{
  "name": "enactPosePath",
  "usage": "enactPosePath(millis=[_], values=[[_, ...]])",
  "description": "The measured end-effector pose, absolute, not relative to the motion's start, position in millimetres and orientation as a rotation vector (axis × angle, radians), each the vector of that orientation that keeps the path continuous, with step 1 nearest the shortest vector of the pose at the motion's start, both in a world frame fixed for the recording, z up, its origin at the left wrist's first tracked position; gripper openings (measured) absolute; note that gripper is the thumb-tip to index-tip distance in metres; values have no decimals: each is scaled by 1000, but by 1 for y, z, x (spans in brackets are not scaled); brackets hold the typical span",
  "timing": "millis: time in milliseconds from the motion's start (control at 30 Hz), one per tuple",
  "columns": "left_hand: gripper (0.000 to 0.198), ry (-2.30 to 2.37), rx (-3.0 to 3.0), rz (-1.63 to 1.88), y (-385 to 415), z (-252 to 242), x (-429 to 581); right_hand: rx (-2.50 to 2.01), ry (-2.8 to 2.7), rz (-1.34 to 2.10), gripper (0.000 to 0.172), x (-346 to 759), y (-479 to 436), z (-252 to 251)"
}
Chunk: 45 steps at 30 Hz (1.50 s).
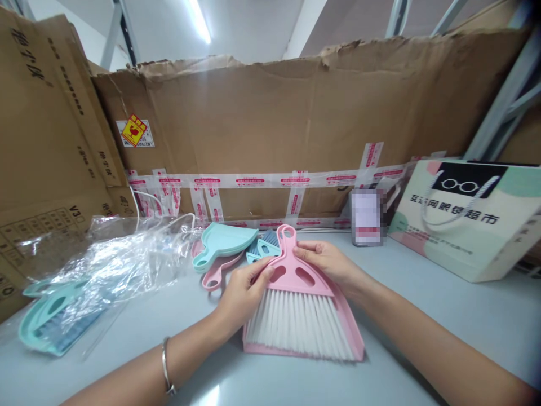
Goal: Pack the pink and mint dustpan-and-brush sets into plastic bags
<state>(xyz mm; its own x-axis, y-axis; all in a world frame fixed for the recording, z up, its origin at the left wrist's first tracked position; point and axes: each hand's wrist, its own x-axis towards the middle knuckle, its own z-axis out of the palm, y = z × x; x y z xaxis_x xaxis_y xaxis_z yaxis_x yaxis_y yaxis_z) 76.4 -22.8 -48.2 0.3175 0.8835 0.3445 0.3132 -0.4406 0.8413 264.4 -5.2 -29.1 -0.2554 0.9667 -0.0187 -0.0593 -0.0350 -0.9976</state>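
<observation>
Nearest to me: the left forearm (139, 363), a silver bracelet (165, 366) round it near the wrist; the right forearm (426, 332) comes in from the other side. Between them, a pink brush (289, 270) lies nested in a pink dustpan (354, 332), handles pointing away from the person, white bristles (298, 324) fanned toward the near lip. Pair is over the near middle of the grey table (262, 386); cannot tell whether the lip touches it.

Left hand (249, 287): clamped on the left edge of the pink dustpan, thumb on top by the brush's left slot; undersides of the fingers hidden. Right hand (325, 262): fingers together, pinching the pink brush at the right of its handle neck.

Just behind the left hand: an aqua dustpan (230, 238) over a second pink handle (214, 277), an aqua brush (266, 248) beside. Farther left, an aqua set (42, 330) lies partly under clear plastic (139, 254). Right of the handles: phone (366, 217), upright, screen blurred; then a paper bag (456, 225) bearing a glasses print. Behind all, a taped carton (253, 124).
</observation>
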Motion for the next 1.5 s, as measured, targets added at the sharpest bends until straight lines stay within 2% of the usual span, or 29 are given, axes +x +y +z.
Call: enactPosePath(millis=[367, 767, 933, 1100, 1500], values=[[36, 1129, 2045, 1081, -24, -51, 76, -1265, -1408, 1218, 31, 264, -6, -28], [32, 1126, 2042, 1000, -26, -47, 78, -1274, -1361, 1245, 37, 261, -7, -30], [30, 1136, 2000, 838, -23, -42, 75, -1174, -1431, 1317, 41, 253, -10, -35], [38, 1206, 2038, 703, -18, -30, 69, -1170, -1517, 1318, 38, 237, -23, -32], [39, 1264, 2093, 700, -22, -31, 74, -1305, -1565, 1183, 36, 234, -27, -29]])
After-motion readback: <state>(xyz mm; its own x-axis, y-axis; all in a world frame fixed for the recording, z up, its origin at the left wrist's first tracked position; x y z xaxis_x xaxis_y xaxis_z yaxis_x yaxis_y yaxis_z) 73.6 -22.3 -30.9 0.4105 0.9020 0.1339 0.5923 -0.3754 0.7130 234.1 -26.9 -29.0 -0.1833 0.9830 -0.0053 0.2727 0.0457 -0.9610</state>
